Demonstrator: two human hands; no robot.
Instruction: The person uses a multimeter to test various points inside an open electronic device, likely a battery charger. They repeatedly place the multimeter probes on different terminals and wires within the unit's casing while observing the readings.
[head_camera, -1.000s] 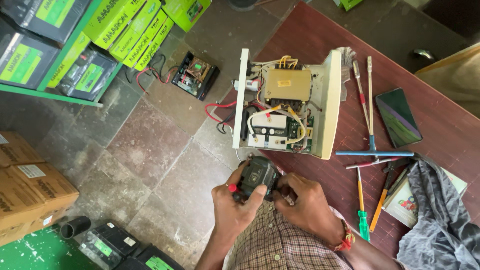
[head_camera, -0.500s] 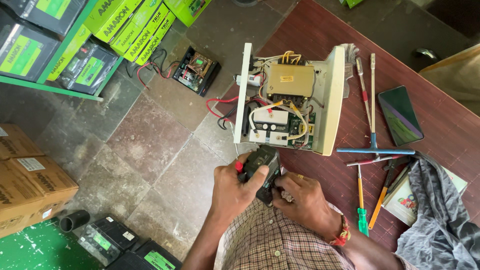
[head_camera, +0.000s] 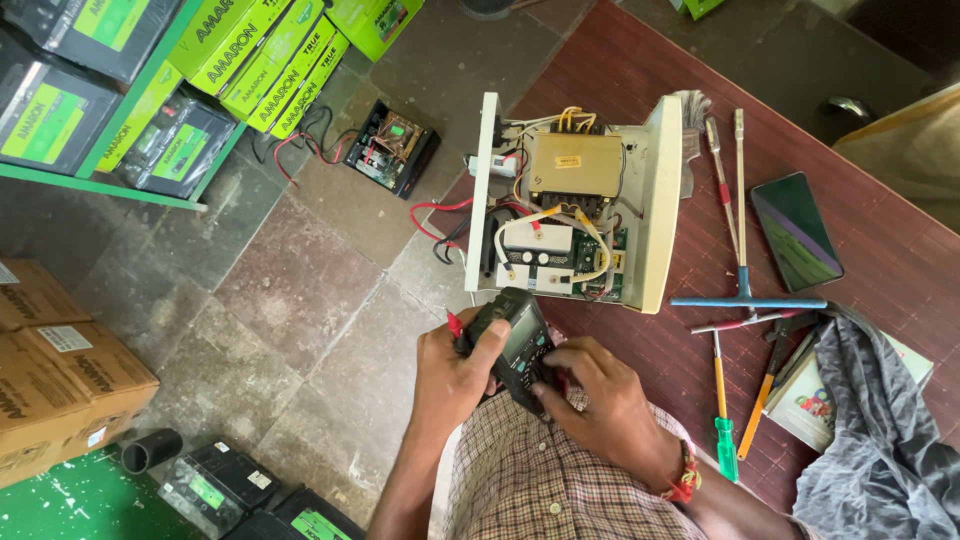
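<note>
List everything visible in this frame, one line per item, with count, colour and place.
Handheld meter: 1, black, held in both hands at the table's near edge.
Opened electrical unit: 1, cream casing, wiring exposed, on the table.
Table: 1, dark red-brown, right half.
Phone: 1, dark, right of the unit.
Screwdrivers and hand tools: several, mixed colours, between unit and phone.
Grey cloth: 1, lower right.
Circuit assembly: 1, black, on the floor.
Green boxes: several, upper left shelf.
Cardboard boxes: 2, brown, left.
Left hand: grips the meter.
Right hand: fingers on the meter's face.
</note>
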